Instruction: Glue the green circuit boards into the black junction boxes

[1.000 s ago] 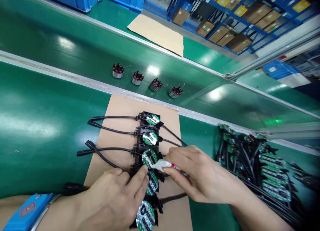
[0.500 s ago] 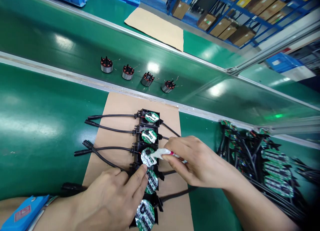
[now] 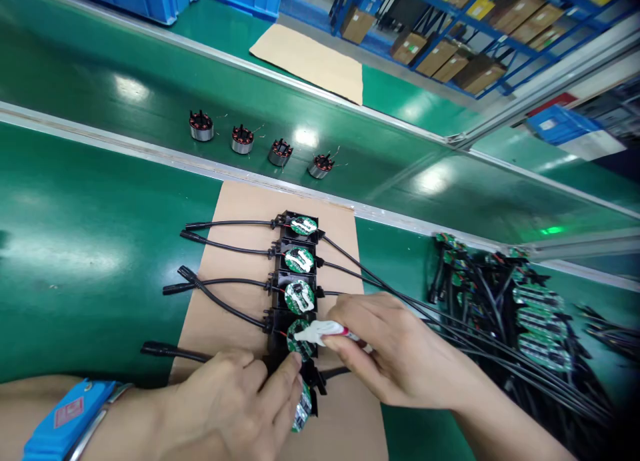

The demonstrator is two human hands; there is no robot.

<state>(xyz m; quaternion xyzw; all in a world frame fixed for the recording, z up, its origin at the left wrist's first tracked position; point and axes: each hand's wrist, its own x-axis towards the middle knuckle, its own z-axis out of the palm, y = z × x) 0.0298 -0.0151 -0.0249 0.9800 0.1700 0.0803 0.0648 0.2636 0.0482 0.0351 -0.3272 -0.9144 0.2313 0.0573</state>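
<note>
A column of black housings (image 3: 274,332) lies in front of me, each with a round green circuit board on top. My right hand (image 3: 385,351) is closed around a white-tipped applicator (image 3: 325,330) with a red-and-white handle. Its tip touches the fourth circuit board (image 3: 299,346) from the far end. White paste streaks the third board (image 3: 299,297), the second board (image 3: 299,260) and the farthest board (image 3: 303,226). My left hand (image 3: 245,401), fingers extended, has its index fingertip at the fourth board's near edge. It partly covers the nearest board (image 3: 302,411).
Under the housings is a cardboard sheet (image 3: 240,208) on the green table. Several copper-wound stators (image 3: 242,140) stand behind the metal rail. A pile of cabled circuit boards (image 3: 543,328) lies to the right. Black cables (image 3: 230,250) run out from both sides of the housings.
Both hands have gone from the third board to the fourth, one nearer me. The applicator tip has left the third board, where white paste shows. The camera view has shifted slightly.
</note>
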